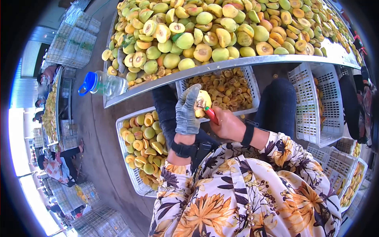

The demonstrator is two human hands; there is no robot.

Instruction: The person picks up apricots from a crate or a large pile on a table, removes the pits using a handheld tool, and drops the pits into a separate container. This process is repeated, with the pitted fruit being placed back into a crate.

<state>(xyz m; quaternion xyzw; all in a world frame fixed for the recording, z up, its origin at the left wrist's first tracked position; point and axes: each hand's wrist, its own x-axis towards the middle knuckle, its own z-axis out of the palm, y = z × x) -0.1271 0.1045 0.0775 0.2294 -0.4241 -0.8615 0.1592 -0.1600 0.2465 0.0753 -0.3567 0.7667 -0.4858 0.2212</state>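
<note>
In a grey work glove, my left hand (187, 112) is closed around a halved yellow peach (203, 100), its cut face and brown centre turned to the right. My bare right hand (229, 124) grips a small tool with a red handle (211, 115) and a green collar. The tool's tip meets the peach's cut face, and its shape is hidden there. Both hands are above my lap, just short of the metal table edge. Below and beyond them, a white crate (256, 89) holds many small yellow-brown pieces.
A metal-rimmed table (237, 62) is heaped with halved peaches (203, 52). At its left corner lies a clear bottle with a blue cap (114, 85). A crate of peach halves (136, 182) stands left of my legs; other crates (320, 104) stand right. People work at left.
</note>
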